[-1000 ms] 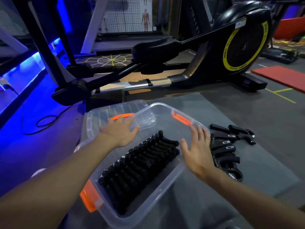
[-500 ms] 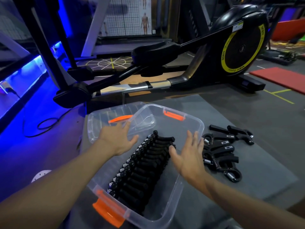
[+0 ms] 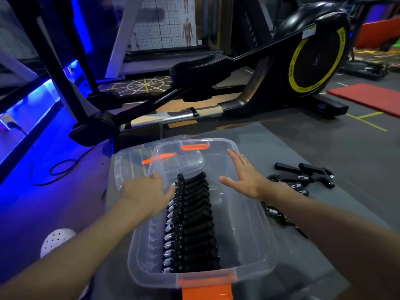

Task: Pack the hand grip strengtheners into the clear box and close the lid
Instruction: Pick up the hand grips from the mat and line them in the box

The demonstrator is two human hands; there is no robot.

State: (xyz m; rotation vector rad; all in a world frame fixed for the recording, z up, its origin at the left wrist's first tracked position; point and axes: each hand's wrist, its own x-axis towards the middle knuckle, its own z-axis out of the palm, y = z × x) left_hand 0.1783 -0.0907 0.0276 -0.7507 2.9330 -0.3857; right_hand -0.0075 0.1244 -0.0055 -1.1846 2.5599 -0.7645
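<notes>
The clear box with orange latches stands lengthwise before me on the grey mat. A tight row of black hand grip strengtheners with silver springs fills its left half. My left hand lies flat against the box's left rim, fingers straight. My right hand presses its open palm on the right rim near the far end. The clear lid lies partly under the box's far left corner. Several loose strengtheners lie on the mat to the right of the box.
A black and yellow elliptical trainer stands just beyond the grey mat. A black cable loops on the blue-lit floor at left. A white perforated shoe sits under my left forearm. A red mat lies far right.
Both hands have turned the box clockwise, from diagonal to lengthwise in front of me. My right hand moved from the near right side up to the far right rim.
</notes>
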